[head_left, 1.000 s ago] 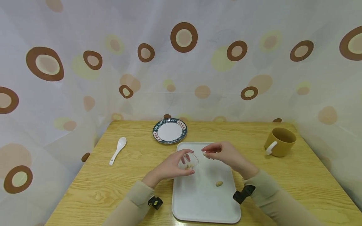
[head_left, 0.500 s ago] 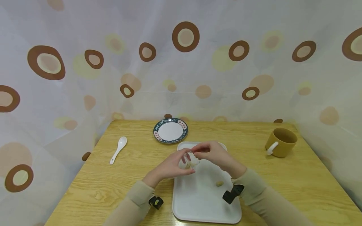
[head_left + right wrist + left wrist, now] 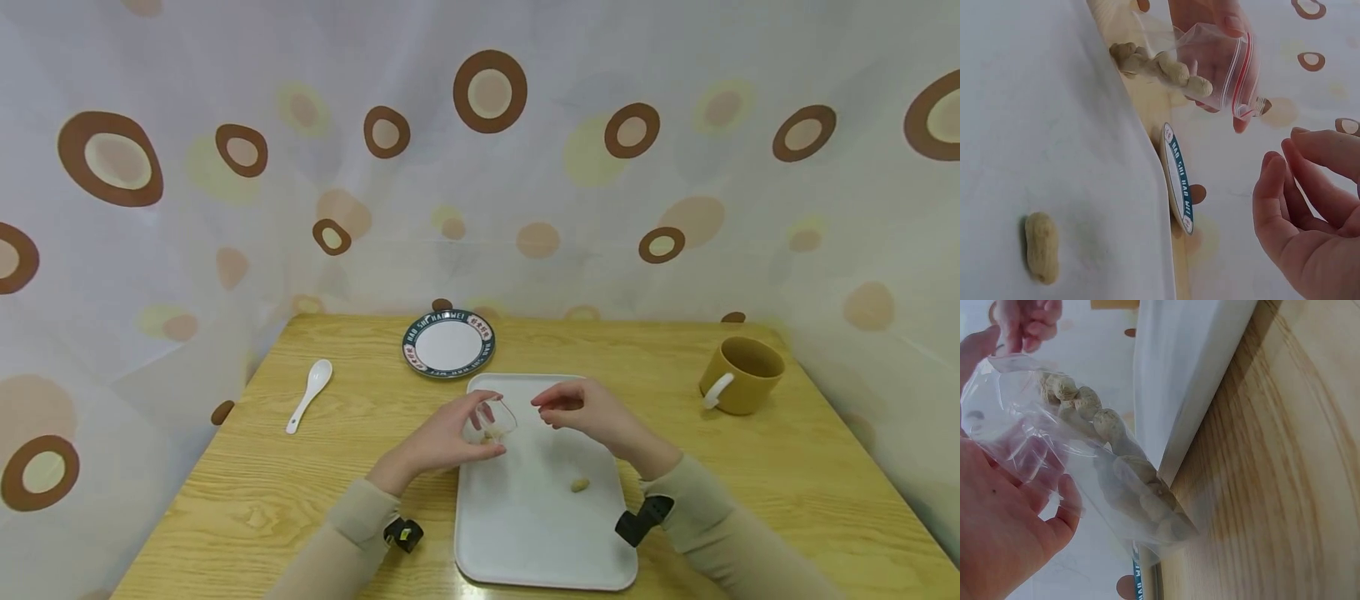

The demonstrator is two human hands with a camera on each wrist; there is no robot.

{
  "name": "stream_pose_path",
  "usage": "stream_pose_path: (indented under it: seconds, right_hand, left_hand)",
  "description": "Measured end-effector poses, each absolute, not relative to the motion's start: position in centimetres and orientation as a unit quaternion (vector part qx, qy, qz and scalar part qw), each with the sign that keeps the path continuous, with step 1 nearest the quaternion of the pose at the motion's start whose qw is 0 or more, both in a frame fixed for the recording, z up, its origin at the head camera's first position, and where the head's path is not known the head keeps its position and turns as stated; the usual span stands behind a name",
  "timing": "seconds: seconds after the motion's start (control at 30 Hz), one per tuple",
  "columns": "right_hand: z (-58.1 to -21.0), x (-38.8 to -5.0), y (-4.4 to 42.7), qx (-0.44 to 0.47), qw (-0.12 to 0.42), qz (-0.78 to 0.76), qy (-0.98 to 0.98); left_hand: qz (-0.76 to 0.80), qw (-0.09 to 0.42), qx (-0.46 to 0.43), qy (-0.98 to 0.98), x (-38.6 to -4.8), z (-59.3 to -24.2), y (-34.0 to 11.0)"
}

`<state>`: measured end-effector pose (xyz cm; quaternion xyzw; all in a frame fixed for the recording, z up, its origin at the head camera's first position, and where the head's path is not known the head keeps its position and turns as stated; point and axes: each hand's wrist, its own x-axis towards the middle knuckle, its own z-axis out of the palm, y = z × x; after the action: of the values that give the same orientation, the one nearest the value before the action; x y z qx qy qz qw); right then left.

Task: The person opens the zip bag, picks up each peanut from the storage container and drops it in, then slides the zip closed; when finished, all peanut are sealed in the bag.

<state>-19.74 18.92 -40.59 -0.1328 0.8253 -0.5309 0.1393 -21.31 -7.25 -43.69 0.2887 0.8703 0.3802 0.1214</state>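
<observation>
My left hand (image 3: pixel 438 440) grips a clear zip bag (image 3: pixel 1079 444) around its upper part, above the tray's far left edge. Several unshelled peanuts (image 3: pixel 1172 69) lie inside; in the right wrist view the bag's red-lined mouth gapes toward my right hand (image 3: pixel 596 421). That hand hovers a short way right of the bag, its fingers loosely bent and a gap left between thumb and fingertips, with nothing in it. A single peanut (image 3: pixel 580 485) lies on the white tray (image 3: pixel 525 542), below and nearer than the right hand.
Behind the tray is a plate (image 3: pixel 448 345) with a dark green lettered rim. To the left lies a white spoon (image 3: pixel 309 395). A mustard-yellow mug (image 3: pixel 742 377) with a white handle stands at the right. Patterned sheeting (image 3: pixel 540 167) closes off the back and sides.
My right hand reached left to the bag's mouth with what looks like a peanut, then drew back right, now holding nothing. The left hand keeps its grip on the bag.
</observation>
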Motion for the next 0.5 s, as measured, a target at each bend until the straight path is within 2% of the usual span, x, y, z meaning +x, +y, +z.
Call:
stream_pose_path:
  seconds: [0.5]
  right_hand:
    - [-43.0, -18.9, 22.2, -0.13, 0.149, -0.521, 0.83]
  left_hand:
    - [0.38, 0.111, 0.296, 0.869, -21.6, -43.9, -7.5]
